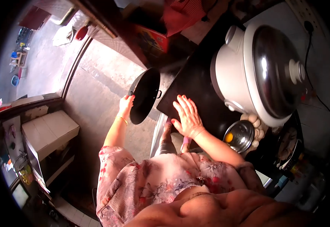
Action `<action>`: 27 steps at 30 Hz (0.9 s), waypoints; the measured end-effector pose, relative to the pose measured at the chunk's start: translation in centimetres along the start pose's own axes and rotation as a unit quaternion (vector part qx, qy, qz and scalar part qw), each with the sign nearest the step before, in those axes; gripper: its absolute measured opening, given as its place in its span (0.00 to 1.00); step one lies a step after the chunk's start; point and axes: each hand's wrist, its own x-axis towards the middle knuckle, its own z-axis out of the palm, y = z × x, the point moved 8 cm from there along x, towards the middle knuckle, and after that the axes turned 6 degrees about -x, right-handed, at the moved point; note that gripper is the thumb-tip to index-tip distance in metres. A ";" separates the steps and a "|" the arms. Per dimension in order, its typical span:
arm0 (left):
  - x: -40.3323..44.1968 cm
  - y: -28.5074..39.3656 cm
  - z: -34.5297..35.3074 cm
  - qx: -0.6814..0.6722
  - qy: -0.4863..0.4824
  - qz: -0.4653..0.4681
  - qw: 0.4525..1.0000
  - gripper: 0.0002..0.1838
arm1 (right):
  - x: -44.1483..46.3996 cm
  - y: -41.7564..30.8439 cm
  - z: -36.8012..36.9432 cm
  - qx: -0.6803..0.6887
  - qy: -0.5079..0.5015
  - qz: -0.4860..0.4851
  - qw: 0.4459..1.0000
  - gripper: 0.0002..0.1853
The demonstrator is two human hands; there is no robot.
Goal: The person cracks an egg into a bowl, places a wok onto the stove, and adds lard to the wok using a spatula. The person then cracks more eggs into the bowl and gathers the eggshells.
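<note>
Left hand (125, 106): closed on the side of the pan (146, 100), grip firm-looking; can't tell if a handle sits inside the fist; thin bangle (123, 120) at the wrist
Pan: dark, round, shallow curved wall, matte inside, small metal loop handle (159, 94) on the side away from the hand; tilted nearly on edge, in the air over the floor (93, 81), just beside the table corner
Right hand (189, 118): empty, fingers spread, back up, at the table edge; can't tell if it touches
Table (199, 92): black, smooth, slight sheen, straight edges
Cooker (231, 73): off-white, smooth, barrel-shaped, on the table; dark domed see-through lid (273, 89) with pale round knob (297, 72)
Bowl (244, 132): shiny metal, round, yellow yolk-like blob (229, 137) inside, near the cooker base
Eggs (253, 118): pale, smooth ovals, clustered beside the bowl
Floor: grey, concrete-like, patchy
Top (157, 172): thin cloth, floral print, loose folds
</note>
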 end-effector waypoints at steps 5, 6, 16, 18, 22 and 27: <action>-9.6 2.7 -10.6 0.027 0.140 0.024 0.990 0.10 | -0.6 -0.3 -0.3 0.011 0.069 -0.039 0.997 0.35; -11.9 3.9 -13.0 0.038 0.159 0.040 0.986 0.10 | -0.4 -0.7 -0.5 0.012 0.090 -0.042 0.995 0.35; -44.5 19.9 -23.1 0.028 0.294 0.318 0.901 0.10 | -7.0 -4.3 -0.8 0.322 0.100 -0.047 0.940 0.14; -52.6 24.2 -20.4 0.018 0.329 0.349 0.878 0.09 | -9.2 -5.4 3.7 0.397 0.013 -0.020 0.918 0.16; -62.8 28.9 -21.7 -0.017 0.325 0.392 0.861 0.11 | -13.3 -8.2 9.6 0.608 -0.184 0.170 0.753 0.25; -69.8 30.5 -21.6 -0.114 0.252 0.402 0.873 0.10 | -15.8 -9.1 8.4 0.710 -0.128 0.257 0.643 0.34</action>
